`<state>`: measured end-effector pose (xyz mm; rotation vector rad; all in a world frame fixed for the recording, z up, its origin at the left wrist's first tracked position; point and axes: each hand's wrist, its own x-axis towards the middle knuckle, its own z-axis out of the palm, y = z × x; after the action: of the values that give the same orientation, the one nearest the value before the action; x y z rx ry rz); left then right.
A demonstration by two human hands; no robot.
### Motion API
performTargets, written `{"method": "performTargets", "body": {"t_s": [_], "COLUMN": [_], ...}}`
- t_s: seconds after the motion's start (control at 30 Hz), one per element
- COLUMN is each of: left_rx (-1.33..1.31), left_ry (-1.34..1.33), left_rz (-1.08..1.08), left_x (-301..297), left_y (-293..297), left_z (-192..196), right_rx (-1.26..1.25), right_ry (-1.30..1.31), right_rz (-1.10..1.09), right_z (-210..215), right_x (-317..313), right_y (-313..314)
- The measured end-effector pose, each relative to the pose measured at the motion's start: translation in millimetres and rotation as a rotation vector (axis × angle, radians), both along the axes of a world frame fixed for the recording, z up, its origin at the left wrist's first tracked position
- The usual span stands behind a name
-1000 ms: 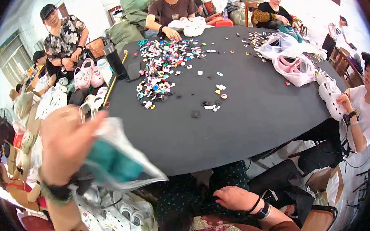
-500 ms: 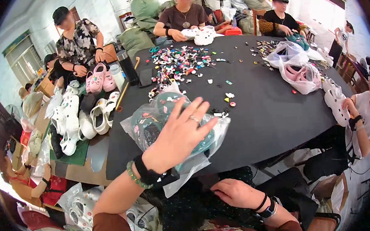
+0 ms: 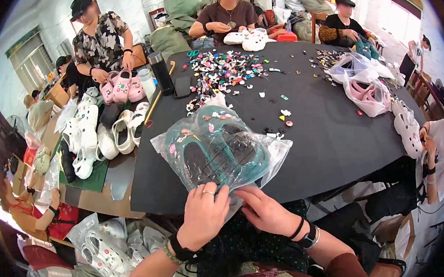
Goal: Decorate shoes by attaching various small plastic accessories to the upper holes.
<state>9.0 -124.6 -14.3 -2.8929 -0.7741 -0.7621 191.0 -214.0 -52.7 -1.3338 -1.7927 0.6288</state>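
Both hands, left hand (image 3: 202, 215) and right hand (image 3: 264, 211), pinch the clear bag (image 3: 218, 151) of teal clogs

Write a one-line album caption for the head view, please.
Both hands, left hand and right hand, grip a clear bag of teal clogs on a black table.

At the centre of the frame a clear plastic bag (image 3: 218, 154) looks thin, glossy and crinkled, catching light along its folds. Inside it the teal clogs (image 3: 217, 149) look like smooth, matt moulded foam or rubber. The surface (image 3: 324, 131) under it is covered in matt black, cloth-like material without shine. At the left edge, the white clogs (image 3: 86, 143) have the same smooth moulded finish. In the upper middle, the small charms (image 3: 222, 74) look like glossy coloured plastic. At upper right, more clear bags (image 3: 362, 85) shine.
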Motion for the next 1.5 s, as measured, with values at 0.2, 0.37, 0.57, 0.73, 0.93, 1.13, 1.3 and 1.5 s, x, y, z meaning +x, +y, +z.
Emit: {"method": "performTargets", "body": {"t_s": [0.2,0.37,0.57,0.73,0.93,1.13,1.3,1.5], "left_rx": [0.042,0.095,0.065,0.004,0.003,0.024,-0.235,-1.315], "left_ry": [-0.391,-0.425,-0.435,-0.455,-0.363,-0.522,-0.56,-0.724], "left_rz": [-0.065,-0.22,-0.299,-0.337,-0.293,0.074,0.232,-0.01], "left_x": [1.1,6.6,15.0,13.2,5.2,-53.2,-79.3,-66.1], "left_y": [-6.4,-21.2,-35.7,-35.7,-26.7,21.3,60.0,51.0], "left_z": [12.2,12.9,3.3,-1.9,6.6,34.6,18.0,-12.4], "right_rx": [0.306,0.373,0.242,-0.009,0.403,0.376,0.307,0.125], "right_ry": [-0.386,-0.525,-0.562,-0.584,-0.6,-0.735,-0.796,-0.844], "right_rz": [-0.228,-0.337,-0.397,-0.432,-0.245,-0.16,-0.054,0.058], "right_z": [25.2,22.3,27.3,30.6,1.5,54.9,97.3,100.3], "right_x": [-4.3,-6.2,-0.7,3.3,26.2,29.6,34.7,38.3], "right_y": [21.7,59.0,107.5,139.8,128.2,50.5,7.8,-12.5]}}
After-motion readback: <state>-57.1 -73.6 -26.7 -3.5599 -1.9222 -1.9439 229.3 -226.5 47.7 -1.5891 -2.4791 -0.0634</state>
